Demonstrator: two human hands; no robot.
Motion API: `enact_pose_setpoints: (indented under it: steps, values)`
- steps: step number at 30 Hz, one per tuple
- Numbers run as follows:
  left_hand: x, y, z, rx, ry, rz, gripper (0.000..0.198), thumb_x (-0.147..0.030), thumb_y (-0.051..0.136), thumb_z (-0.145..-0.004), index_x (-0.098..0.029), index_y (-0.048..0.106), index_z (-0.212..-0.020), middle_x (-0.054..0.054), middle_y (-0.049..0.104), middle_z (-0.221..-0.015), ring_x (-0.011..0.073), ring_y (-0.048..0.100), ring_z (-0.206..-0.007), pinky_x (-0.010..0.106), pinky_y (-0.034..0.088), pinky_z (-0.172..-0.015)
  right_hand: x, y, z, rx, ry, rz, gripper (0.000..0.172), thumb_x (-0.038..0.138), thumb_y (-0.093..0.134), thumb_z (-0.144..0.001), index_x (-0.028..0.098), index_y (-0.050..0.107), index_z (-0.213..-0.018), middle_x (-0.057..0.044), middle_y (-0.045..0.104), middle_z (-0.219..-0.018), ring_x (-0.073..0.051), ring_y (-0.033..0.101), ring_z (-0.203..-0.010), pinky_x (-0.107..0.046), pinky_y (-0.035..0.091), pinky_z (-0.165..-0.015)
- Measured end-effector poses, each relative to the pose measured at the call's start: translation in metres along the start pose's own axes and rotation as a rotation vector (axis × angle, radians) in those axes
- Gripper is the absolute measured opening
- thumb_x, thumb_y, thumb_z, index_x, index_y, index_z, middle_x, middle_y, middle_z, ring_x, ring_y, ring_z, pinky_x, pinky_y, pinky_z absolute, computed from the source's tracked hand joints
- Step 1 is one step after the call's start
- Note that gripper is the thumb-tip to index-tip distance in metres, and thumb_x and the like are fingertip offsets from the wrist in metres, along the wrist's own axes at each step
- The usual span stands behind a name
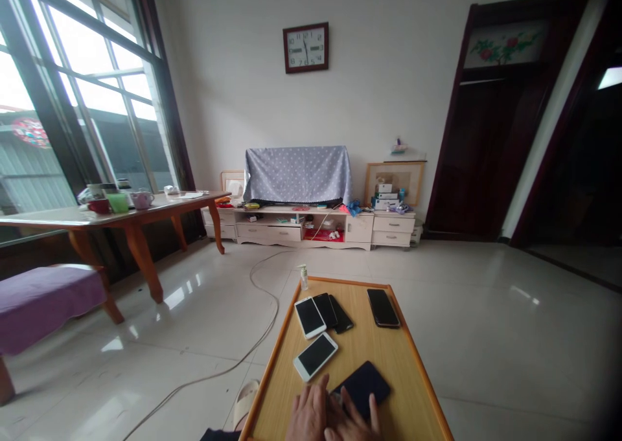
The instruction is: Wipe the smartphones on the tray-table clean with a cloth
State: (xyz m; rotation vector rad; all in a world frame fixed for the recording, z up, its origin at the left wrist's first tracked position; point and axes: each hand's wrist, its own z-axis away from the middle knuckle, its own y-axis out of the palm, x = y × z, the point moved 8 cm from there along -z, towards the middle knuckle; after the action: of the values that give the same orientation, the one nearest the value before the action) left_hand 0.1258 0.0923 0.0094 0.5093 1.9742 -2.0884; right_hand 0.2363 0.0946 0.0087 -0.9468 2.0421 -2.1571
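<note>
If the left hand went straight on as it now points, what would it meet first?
Probably the nearer white rectangular phone with a black screen, just ahead of the left hand, though depth is unclear.

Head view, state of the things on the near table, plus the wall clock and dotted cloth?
Upper white phone: face up, screen dark
Lower white phone: face up, screen dark
Two black phones: overlapping
Lone black phone: flat, screen dark
Dark flat item: partly under right hand
Pump bottle: upright
Wall clock: hanging
Dotted cloth: draped

Left hand (307,414), right hand (348,423) partly below frame
</note>
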Motion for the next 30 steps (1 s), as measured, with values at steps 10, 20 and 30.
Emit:
enact_pose_setpoints:
  steps: [10, 20, 30]
  values:
    - [-0.001, -0.004, 0.0, -0.087, -0.024, 0.002, 0.079, -0.044, 0.059, -0.075, -0.017, 0.043, -0.148, 0.014, 0.058, -0.14, 0.0321, 0.054, -0.126, 0.041, 0.043, -0.105, -0.017, -0.038, -0.011, -0.049, 0.137, 0.046, 0.052, 0.056, 0.021, -0.102, 0.042, 0.054, -0.14, 0.001, 0.049, -0.148, -0.035, 0.03, -0.146, -0.075, 0.011, -0.114]
    - [-0.014, -0.009, 0.002, -0.049, -0.045, -0.014, 0.097, -0.044, 0.068, -0.061, -0.012, 0.04, -0.149, 0.018, 0.059, -0.138, 0.0367, 0.05, -0.129, 0.047, 0.038, -0.11, -0.063, -0.057, -0.01, -0.183, 0.304, 0.135, 0.058, 0.056, 0.022, -0.101, 0.031, 0.047, -0.147, -0.003, 0.043, -0.153, -0.038, 0.021, -0.149, -0.079, 0.005, -0.111]
    - [-0.021, -0.009, 0.007, -0.134, 0.037, -0.003, 0.081, -0.04, 0.061, -0.073, -0.014, 0.041, -0.146, 0.018, 0.058, -0.139, 0.0351, 0.051, -0.128, 0.05, 0.038, -0.109, -0.035, -0.051, 0.008, -0.081, 0.138, 0.027, 0.051, 0.048, 0.021, -0.104, 0.036, 0.046, -0.147, -0.001, 0.047, -0.151, -0.032, 0.025, -0.149, -0.074, 0.002, -0.115]
